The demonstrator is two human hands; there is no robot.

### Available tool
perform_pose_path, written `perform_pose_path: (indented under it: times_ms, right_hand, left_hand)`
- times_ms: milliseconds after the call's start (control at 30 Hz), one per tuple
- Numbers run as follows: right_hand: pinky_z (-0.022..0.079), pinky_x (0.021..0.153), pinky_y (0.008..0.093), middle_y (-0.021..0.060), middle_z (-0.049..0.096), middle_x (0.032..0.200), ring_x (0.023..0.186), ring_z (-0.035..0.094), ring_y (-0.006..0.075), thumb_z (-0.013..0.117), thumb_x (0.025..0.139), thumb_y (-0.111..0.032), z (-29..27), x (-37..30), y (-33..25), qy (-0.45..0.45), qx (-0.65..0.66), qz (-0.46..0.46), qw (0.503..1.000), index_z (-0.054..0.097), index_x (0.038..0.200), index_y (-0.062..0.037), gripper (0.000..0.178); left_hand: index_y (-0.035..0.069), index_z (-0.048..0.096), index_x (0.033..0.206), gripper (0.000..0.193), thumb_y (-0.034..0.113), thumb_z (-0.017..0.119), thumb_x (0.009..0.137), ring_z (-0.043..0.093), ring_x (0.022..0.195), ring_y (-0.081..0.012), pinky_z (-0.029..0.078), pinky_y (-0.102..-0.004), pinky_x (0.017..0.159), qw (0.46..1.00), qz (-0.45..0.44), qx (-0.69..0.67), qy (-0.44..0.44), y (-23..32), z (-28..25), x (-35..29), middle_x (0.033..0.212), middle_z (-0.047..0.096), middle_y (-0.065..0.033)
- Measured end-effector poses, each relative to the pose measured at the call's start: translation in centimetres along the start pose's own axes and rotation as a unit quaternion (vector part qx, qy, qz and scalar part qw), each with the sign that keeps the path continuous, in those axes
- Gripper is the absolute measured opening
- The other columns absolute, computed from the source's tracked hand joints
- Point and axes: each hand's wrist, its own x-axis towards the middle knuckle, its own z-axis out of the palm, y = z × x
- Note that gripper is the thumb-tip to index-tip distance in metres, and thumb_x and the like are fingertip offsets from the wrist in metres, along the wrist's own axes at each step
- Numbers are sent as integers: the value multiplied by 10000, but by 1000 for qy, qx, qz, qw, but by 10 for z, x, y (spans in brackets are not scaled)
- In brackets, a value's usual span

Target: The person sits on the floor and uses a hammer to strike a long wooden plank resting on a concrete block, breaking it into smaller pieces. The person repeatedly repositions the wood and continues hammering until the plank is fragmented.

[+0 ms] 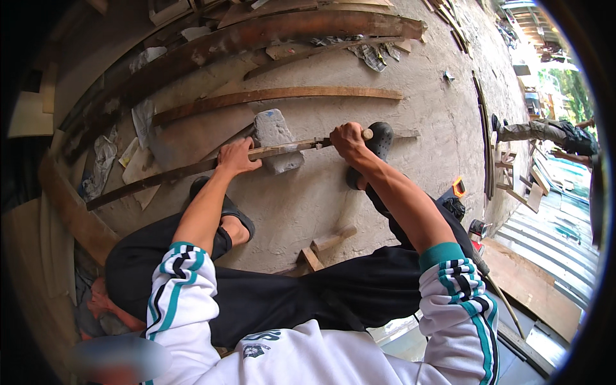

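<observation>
A long, narrow wooden strip [173, 174] runs across in front of me, resting over a rough grey concrete block [273, 127]. My left hand [237, 156] is closed around the strip just left of the block, with the thumb on its near side. My right hand [348, 140] is wrapped round a tool with a wooden handle [367, 134], whose round end sticks out to the right of the fist. A dark, narrow part of this tool lies along the strip, pointing left; its exact kind cannot be made out. Beside the right fist is my foot in a dark clog [381, 142].
Beyond the strip lie a brown plank [276, 95] and a thick, long beam [308, 25]. Crumpled paper [370, 56] is scattered about. Small wood offcuts [333, 239] lie near my legs. An orange-handled saw [459, 187] is at right. Another person [552, 136] is at far right.
</observation>
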Motion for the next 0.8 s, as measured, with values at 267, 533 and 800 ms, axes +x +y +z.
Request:
perform_pose_path:
  times_ms: [267, 533, 800]
  right_hand:
    - [484, 860, 366, 104, 665, 1042, 1000, 632, 276, 630, 854, -106, -67, -23, 23, 333, 369, -37, 867, 613, 1163, -74, 311]
    - [481, 881, 389, 93, 645, 1090, 1046, 604, 271, 664, 837, -119, -55, -26, 27, 316, 351, -74, 878, 632, 1099, -74, 268]
    - [512, 823, 388, 114, 683, 1053, 960, 653, 307, 796, 806, -236, -59, -58, 65, 374, 481, 144, 780, 670, 1064, -59, 337]
  left_hand:
    - [20, 538, 1232, 607, 245, 756, 712, 539, 1139, -380, 432, -468, 1000, 928, 213, -286, 107, 146, 30, 41, 1204, 578, -174]
    - [46, 489, 1350, 649, 307, 743, 813, 490, 1233, -306, 405, -461, 1028, 955, 211, -194, 82, 202, 37, 83, 1344, 519, -159]
    - [94, 542, 1244, 448, 367, 627, 899, 616, 1117, -350, 356, -524, 1092, 971, 123, -204, -3, 201, 52, 91, 1137, 679, -183]
